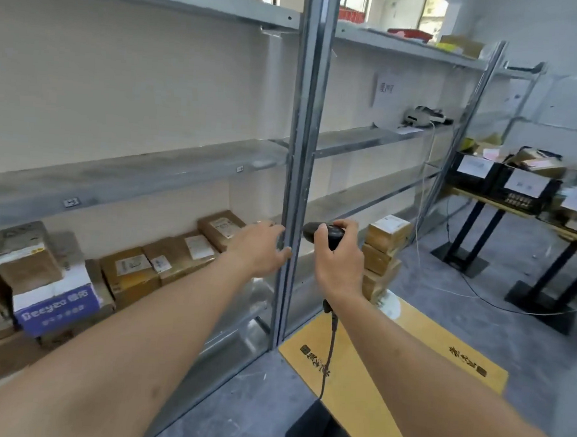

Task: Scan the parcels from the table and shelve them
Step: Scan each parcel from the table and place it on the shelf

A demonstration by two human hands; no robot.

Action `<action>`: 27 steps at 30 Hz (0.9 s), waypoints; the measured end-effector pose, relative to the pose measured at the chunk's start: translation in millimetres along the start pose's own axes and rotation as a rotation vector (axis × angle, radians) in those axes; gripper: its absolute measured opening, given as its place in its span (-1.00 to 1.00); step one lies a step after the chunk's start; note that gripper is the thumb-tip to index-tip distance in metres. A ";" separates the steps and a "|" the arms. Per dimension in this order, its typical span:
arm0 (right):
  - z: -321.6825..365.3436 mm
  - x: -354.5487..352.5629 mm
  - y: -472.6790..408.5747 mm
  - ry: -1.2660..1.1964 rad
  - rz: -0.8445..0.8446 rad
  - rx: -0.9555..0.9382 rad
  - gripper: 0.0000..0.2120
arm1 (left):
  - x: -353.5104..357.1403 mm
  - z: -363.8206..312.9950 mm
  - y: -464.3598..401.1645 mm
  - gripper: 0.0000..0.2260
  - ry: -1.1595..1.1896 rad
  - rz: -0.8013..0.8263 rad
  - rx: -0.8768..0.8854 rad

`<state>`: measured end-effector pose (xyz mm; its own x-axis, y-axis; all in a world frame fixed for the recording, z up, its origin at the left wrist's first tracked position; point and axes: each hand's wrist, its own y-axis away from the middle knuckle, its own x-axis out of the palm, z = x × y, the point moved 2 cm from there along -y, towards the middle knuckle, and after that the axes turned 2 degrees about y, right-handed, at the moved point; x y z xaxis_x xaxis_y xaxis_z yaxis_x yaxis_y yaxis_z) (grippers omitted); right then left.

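At shelf upright: left hand empty, fingers relaxed, near shelved parcels; right hand grips black scanner.

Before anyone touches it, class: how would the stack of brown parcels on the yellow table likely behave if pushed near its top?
The stack of parcels looks apt to tip: it stands tall and narrow, with boxes sitting askew. It stands near the yellow table end, so a toppled box might drop off. The cardboard probably stays stiff.

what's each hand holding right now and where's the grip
The right hand holds a black corded handheld scanner, its grip around the handle below the head. The left hand holds nothing, fingers open by the shelf post.
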<state>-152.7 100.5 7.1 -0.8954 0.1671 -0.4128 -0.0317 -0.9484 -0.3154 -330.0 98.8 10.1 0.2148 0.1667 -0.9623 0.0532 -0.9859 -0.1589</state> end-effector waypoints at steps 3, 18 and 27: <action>-22.9 -39.0 -11.4 0.005 -0.060 0.011 -0.75 | 11.8 -44.4 -15.2 -0.46 0.005 -0.009 0.062; -137.8 -97.1 -128.3 0.086 -0.317 0.204 -0.76 | 100.9 -156.7 -192.9 -0.44 0.119 0.065 0.283; -193.4 -75.8 -212.1 0.147 -0.440 0.394 -0.79 | 175.2 -176.2 -312.6 -0.43 0.142 0.183 0.333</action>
<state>7.8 341.0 -59.9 -0.6911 0.5753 -0.4376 -0.5722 -0.8053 -0.1550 -137.1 439.1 -69.9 0.3249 -0.0345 -0.9451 -0.3119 -0.9473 -0.0727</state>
